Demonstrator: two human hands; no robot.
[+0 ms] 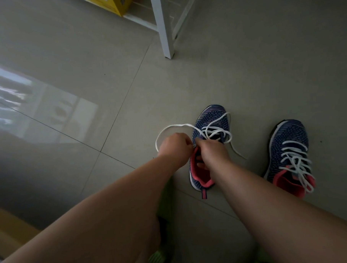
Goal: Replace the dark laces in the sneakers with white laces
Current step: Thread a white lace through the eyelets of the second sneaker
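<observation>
Two navy knit sneakers with pink collars stand on the tiled floor. The left sneaker carries a loose white lace that loops out to the left and tangles over its tongue. My left hand pinches that lace beside the sneaker's upper eyelets. My right hand grips the sneaker's tongue edge and lace, with fingers reaching into the pink opening. The right sneaker stands apart to the right, fully threaded with a white lace. No dark laces are visible.
A white shelf leg stands beyond the sneakers, with a yellow box on its bottom shelf. Green slippers show on my feet at the bottom edge. A wooden surface sits at the lower left.
</observation>
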